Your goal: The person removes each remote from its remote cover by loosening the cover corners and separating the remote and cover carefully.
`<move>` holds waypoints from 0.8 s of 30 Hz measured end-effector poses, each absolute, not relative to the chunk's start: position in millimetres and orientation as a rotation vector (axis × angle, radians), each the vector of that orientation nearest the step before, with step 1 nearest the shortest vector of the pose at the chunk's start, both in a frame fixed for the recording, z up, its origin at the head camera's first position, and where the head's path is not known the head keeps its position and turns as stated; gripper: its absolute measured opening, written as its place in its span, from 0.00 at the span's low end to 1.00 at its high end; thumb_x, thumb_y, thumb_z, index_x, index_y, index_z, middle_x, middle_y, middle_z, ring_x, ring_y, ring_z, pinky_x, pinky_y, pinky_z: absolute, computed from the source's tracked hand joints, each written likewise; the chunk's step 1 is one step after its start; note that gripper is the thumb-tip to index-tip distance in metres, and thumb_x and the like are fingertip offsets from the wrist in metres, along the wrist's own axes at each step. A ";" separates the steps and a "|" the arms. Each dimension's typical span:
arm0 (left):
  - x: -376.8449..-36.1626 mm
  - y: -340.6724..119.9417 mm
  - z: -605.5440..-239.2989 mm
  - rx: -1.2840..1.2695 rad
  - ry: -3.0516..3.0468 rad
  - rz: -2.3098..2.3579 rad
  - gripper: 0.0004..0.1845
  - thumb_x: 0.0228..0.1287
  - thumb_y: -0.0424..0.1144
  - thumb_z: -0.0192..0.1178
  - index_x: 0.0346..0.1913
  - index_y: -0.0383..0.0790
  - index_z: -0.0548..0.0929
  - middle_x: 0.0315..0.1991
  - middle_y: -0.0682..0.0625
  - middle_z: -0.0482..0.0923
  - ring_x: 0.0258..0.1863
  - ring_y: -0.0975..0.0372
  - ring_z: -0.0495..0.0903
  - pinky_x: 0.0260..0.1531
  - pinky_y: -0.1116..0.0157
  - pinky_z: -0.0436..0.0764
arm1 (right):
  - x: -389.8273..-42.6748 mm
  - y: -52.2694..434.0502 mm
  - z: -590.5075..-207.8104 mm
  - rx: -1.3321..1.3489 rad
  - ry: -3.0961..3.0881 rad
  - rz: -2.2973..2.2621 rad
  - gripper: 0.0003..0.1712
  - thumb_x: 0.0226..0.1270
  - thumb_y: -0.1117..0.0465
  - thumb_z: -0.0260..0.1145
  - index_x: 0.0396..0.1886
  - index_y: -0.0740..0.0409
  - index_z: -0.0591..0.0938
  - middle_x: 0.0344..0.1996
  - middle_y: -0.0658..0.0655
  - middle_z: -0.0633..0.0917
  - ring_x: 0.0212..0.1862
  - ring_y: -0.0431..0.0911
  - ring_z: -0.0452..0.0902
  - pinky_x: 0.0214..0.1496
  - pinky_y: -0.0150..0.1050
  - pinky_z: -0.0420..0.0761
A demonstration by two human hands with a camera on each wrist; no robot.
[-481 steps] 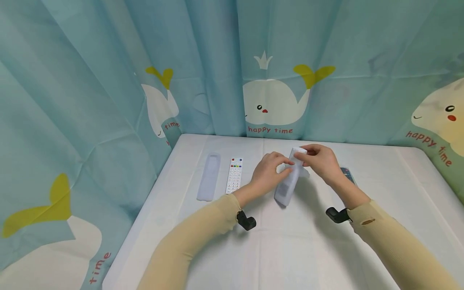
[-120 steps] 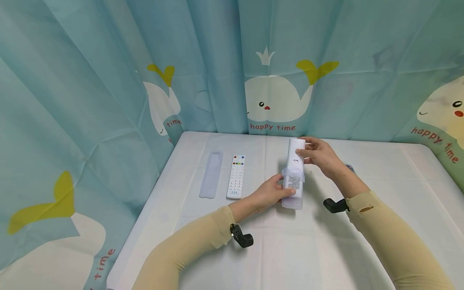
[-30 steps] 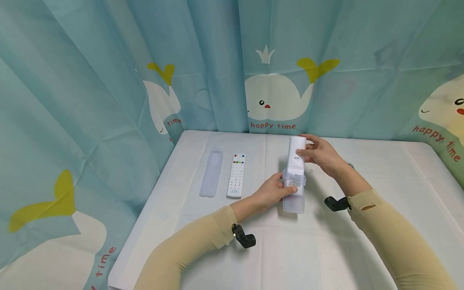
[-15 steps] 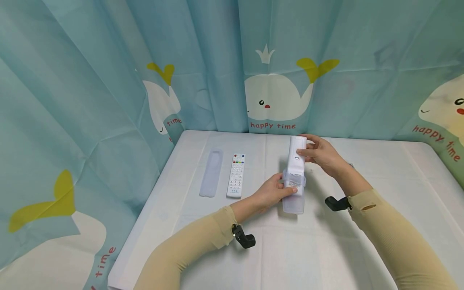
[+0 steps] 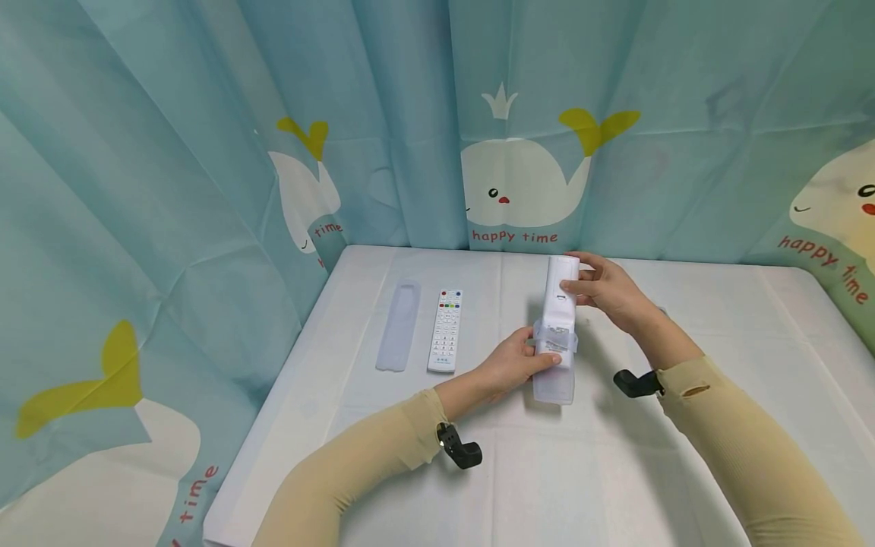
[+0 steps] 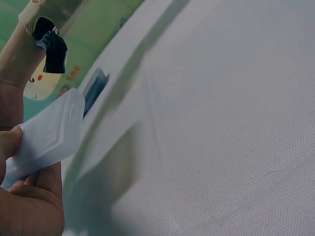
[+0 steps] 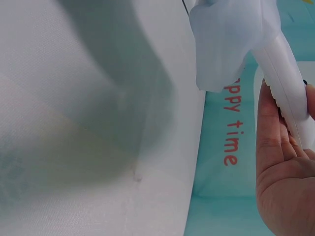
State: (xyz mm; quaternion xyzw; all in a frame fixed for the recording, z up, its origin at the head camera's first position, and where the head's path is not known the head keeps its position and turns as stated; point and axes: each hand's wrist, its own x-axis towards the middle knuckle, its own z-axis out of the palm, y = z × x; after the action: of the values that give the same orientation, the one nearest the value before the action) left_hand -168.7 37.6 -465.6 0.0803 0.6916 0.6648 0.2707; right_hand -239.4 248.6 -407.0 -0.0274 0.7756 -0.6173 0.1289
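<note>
Teal whale-print curtains (image 5: 205, 152) surround a white table (image 5: 615, 486).

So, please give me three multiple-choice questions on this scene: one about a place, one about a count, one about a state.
1. Where does the empty clear sleeve lie?
A. left of the flat white remote
B. under it
C. at the right edge of the table

2. How many remotes show their buttons?
A. none
B. one
C. three

3. How is the held remote?
A. fully bare
B. partly inside a clear cover
C. lying flat alone

Answers: 1 A, it lies beside it; 2 B, only the flat one; 3 B, the left hand grips the cover, the right hand the bare end.
</note>
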 end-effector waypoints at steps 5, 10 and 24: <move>-168.6 37.3 -465.8 0.218 1.855 1.794 0.32 0.70 0.36 0.67 0.72 0.37 0.66 0.43 0.45 0.86 0.46 0.58 0.85 0.48 0.58 0.84 | -238.7 248.3 -405.8 -0.077 2.253 -1.792 0.43 0.75 0.62 0.66 0.82 0.58 0.56 0.64 0.67 0.72 0.48 0.42 0.78 0.48 0.33 0.83; -168.1 37.1 -465.3 0.202 1.838 1.809 0.31 0.70 0.35 0.67 0.71 0.37 0.67 0.43 0.46 0.86 0.46 0.59 0.85 0.48 0.57 0.83 | -238.2 248.0 -405.1 -0.078 2.257 -1.784 0.42 0.76 0.62 0.65 0.82 0.58 0.55 0.65 0.68 0.71 0.49 0.42 0.78 0.48 0.32 0.83; -167.9 37.3 -467.0 0.205 1.876 1.784 0.32 0.70 0.36 0.68 0.72 0.38 0.66 0.42 0.46 0.86 0.46 0.59 0.84 0.49 0.57 0.83 | -238.5 249.0 -404.4 -0.084 2.254 -1.789 0.43 0.75 0.61 0.66 0.82 0.57 0.55 0.63 0.67 0.72 0.48 0.41 0.78 0.48 0.32 0.83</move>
State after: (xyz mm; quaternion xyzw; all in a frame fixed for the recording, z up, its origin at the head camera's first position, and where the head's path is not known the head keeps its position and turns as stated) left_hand -167.9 37.3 -467.0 0.0760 0.6958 0.6617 0.2687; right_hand -238.5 249.0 -404.4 -0.0290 0.7762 -0.6160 0.1309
